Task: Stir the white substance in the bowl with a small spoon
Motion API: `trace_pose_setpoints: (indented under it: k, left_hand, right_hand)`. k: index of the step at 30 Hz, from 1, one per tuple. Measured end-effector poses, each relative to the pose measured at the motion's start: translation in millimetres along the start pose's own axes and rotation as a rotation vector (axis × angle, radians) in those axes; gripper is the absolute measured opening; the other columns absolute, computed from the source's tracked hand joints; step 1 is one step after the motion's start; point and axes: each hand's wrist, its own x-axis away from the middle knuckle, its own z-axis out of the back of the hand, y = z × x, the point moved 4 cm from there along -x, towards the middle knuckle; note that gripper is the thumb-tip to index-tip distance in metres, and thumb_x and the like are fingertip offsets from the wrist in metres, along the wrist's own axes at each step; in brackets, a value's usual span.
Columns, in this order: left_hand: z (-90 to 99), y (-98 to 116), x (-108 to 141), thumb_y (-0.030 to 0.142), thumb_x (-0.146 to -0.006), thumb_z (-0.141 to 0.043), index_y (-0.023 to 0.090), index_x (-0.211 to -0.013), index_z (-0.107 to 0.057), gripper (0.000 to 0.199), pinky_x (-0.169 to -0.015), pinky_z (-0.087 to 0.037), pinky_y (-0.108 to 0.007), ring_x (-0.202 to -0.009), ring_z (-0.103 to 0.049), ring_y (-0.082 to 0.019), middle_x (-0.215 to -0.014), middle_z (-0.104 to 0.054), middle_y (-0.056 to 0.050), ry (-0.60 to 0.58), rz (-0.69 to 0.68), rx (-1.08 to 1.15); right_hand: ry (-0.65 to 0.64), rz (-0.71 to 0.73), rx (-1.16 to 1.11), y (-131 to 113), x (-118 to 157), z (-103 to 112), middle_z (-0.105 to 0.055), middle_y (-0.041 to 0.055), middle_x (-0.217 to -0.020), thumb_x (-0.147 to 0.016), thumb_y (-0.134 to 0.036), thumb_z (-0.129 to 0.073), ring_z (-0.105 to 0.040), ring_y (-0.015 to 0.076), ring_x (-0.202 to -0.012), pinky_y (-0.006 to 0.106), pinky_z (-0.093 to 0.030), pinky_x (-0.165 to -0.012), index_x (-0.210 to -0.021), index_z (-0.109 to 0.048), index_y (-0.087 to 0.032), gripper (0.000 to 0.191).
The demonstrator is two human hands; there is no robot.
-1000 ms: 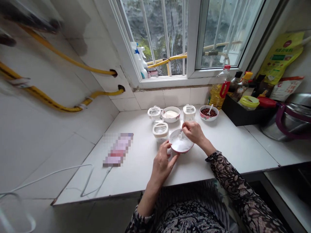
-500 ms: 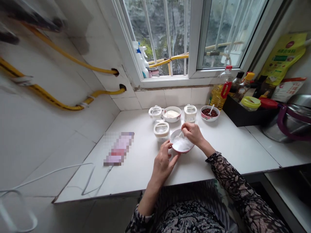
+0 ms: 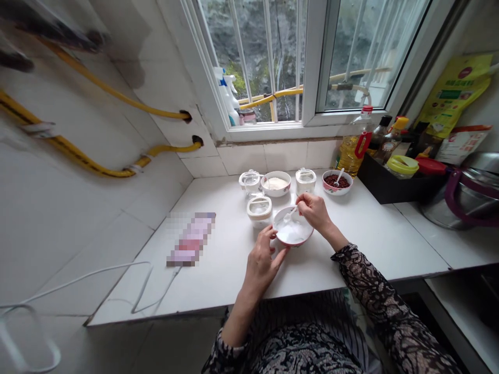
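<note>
on the counter (image 3: 226, 259), the left hand (image 3: 263, 257) is bracing the bowl (image 3: 295, 243) between thumb and fingers; the right hand (image 3: 314, 211), pinching a spoon (image 3: 291, 213), is shifting rightward, baring more handle, apparently still working the white contents (image 3: 293, 231).

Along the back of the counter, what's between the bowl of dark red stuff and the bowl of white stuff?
In the head view, a small lidded jar stands between the dark red bowlful and the white one.

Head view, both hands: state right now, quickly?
Left hand: holding the nearest bowl at its side, thumb and fingers apart.
Right hand: closed on a white spoon, its tip inside that bowl.
</note>
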Motion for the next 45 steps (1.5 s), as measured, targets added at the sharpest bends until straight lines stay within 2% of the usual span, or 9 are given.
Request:
trace_pose_setpoints:
  k: [5,9,13,21,33,45]
  left_hand:
    - [-0.2,0,0,0.023,-0.087,-0.066,0.022,-0.119,-0.05,0.035,-0.064,-0.065,-0.029,-0.111,-0.066,-0.026,-0.133,-0.057,-0.015,-0.006,-0.001,-0.004]
    - [0.0,0,0,0.023,-0.087,-0.067,0.021,-0.119,-0.05,0.035,-0.065,-0.065,-0.03,-0.112,-0.066,-0.026,-0.133,-0.056,-0.015,-0.004,0.004,-0.001]
    - [-0.2,0,0,0.022,-0.087,-0.067,0.022,-0.119,-0.05,0.036,-0.065,-0.066,-0.029,-0.11,-0.067,-0.025,-0.133,-0.057,-0.014,-0.011,0.003,0.001]
    - [0.7,1,-1,0.021,-0.087,-0.067,0.022,-0.119,-0.05,0.037,-0.064,-0.065,-0.028,-0.11,-0.067,-0.025,-0.132,-0.058,-0.014,-0.001,-0.018,-0.011]
    - [-0.2,2,0,0.021,-0.087,-0.066,0.021,-0.118,-0.05,0.036,-0.063,-0.065,-0.029,-0.109,-0.067,-0.026,-0.132,-0.058,-0.015,0.01,-0.024,-0.018]
    - [-1.1,0,0,0.021,-0.086,-0.067,0.022,-0.119,-0.05,0.038,-0.065,-0.065,-0.028,-0.109,-0.067,-0.025,-0.132,-0.057,-0.014,-0.003,-0.006,-0.007]
  right_hand:
    - [0.031,0.132,0.221,-6,1,-2,-0.067,0.0033,-0.063,-0.075,-0.015,-0.048,-0.06,0.0182,-0.065,0.031,-0.045,-0.077,-0.063,-0.059,-0.021,0.018]
    - [-0.051,0.094,0.149,-4,3,-8,-0.06,0.0002,-0.054,-0.074,-0.014,-0.046,-0.056,0.0164,-0.056,0.027,-0.043,-0.066,-0.064,-0.059,-0.022,0.018]
    - [-0.022,0.007,0.063,0,2,-4,-0.057,-0.0017,-0.049,-0.072,-0.016,-0.046,-0.054,0.0152,-0.053,0.025,-0.041,-0.059,-0.064,-0.058,-0.022,0.016]
    - [-0.005,-0.135,-0.176,9,-2,0,-0.055,-0.0046,-0.045,-0.069,-0.021,-0.046,-0.051,0.0125,-0.045,0.023,-0.042,-0.053,-0.063,-0.059,-0.021,0.013]
    - [0.018,-0.05,0.065,4,1,1,-0.057,-0.0027,-0.047,-0.072,-0.016,-0.046,-0.056,0.0145,-0.053,0.024,-0.04,-0.058,-0.06,-0.059,-0.021,0.018]
    - [-0.023,-0.094,-0.022,8,1,-7,-0.059,-0.0032,-0.048,-0.07,-0.016,-0.047,-0.057,0.014,-0.052,0.023,-0.044,-0.058,-0.063,-0.058,-0.021,0.014]
